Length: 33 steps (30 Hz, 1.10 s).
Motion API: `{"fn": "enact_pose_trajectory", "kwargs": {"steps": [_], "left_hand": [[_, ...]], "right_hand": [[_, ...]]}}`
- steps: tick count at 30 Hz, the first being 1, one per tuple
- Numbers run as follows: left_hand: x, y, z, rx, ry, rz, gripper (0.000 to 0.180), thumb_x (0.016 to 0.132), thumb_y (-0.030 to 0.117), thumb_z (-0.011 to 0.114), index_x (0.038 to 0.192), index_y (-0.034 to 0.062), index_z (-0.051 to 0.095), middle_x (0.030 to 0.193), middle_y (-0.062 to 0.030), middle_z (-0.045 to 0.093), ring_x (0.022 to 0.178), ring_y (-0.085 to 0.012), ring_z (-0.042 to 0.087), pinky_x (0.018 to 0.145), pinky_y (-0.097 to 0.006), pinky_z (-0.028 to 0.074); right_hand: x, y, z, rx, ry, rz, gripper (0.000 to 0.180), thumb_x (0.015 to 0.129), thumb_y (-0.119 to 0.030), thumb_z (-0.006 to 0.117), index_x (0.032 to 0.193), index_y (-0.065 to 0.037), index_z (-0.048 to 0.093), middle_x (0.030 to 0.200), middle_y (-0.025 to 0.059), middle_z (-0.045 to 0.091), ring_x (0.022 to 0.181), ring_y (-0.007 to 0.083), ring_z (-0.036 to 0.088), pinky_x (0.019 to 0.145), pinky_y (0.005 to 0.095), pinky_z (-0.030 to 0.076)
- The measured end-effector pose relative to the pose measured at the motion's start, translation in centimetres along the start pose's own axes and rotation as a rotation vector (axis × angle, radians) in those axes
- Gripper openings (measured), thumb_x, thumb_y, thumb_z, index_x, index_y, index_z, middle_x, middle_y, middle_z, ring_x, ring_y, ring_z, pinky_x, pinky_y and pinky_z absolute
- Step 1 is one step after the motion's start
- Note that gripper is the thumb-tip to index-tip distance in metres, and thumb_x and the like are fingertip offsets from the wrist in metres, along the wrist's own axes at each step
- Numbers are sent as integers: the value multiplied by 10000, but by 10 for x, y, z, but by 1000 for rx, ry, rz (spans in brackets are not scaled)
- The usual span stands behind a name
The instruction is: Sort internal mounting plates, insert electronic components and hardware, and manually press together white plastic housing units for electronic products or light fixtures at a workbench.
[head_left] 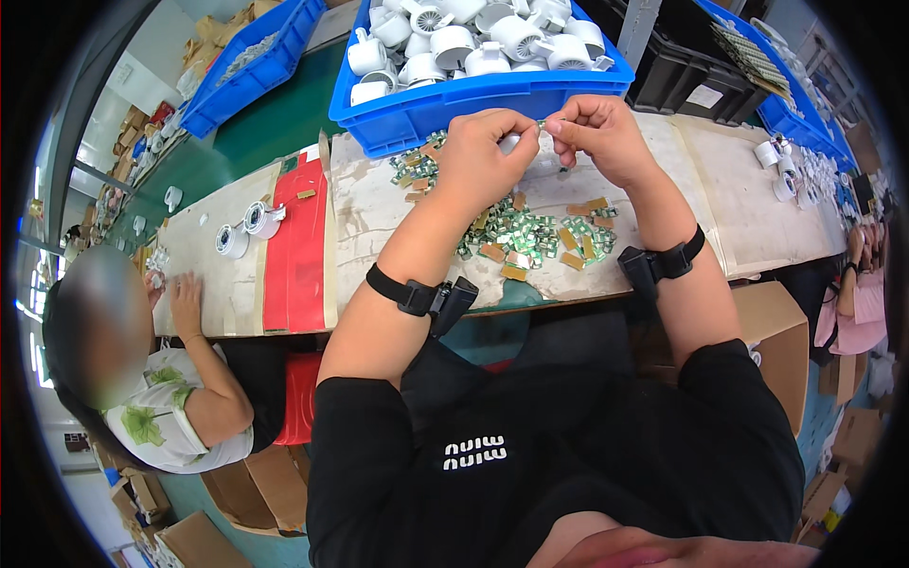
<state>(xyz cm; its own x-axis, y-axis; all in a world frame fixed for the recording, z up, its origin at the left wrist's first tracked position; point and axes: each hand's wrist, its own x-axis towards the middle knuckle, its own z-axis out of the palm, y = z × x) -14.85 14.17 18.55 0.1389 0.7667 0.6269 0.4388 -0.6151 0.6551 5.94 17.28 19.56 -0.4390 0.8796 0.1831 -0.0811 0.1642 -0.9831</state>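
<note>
Both my hands are raised just in front of the blue bin, their fingertips meeting at a tiny greenish piece, seemingly a small circuit board point(543, 124). My left hand point(488, 156) pinches it between thumb and forefinger. A pale patch shows under those fingers, too hidden to name. My right hand point(606, 142) closes thumb and fingertips at the piece's other side. Below them on the worktable lies a loose heap of small green circuit boards point(530, 237), mixed with tan rectangular pieces point(571, 260).
The blue bin point(483, 104) full of white round housings point(453, 47) stands ahead. At left, two white housings point(261, 220) lie by a red strip point(295, 246), and a co-worker point(170, 379) sits. A black crate point(696, 76) stands back right; white parts point(805, 180) lie farther right.
</note>
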Motion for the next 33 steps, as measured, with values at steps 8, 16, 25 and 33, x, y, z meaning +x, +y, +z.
{"fn": "enact_pose_trajectory", "kwargs": {"steps": [8,16,25,33], "left_hand": [[6,17,2,94,87,181,60,846,72,721,841,14,733,783,-106,730,680,-235,699,643,-318,536],[-55,-6,-80,685,-14,359,116,817,41,741,933,43,732,822,-128,687,703,-325,662,629,-409,527],[-169,-42,-221,1097,-259,-149,683,881,298,675,1508,103,488,1488,-222,440,1382,-412,389,1163,-599,228],[-76,-17,-185,720,361,21,347,862,81,697,1167,-27,572,1097,-214,614,1012,-384,624,888,-452,510]], "right_hand": [[1,-1,1,-57,2,-169,143,924,-135,774,920,-4,714,751,56,705,638,106,667,571,263,550],[-45,-44,-37,-570,61,-330,305,834,-259,855,1026,-35,780,848,69,751,766,135,682,741,299,557],[-145,-36,-371,-1618,883,764,512,864,-456,674,1174,-54,733,1205,230,712,1129,371,683,973,462,530],[-96,-60,-249,-1610,912,560,483,918,-418,641,1192,-27,711,1147,265,715,1091,424,691,933,505,548]]}}
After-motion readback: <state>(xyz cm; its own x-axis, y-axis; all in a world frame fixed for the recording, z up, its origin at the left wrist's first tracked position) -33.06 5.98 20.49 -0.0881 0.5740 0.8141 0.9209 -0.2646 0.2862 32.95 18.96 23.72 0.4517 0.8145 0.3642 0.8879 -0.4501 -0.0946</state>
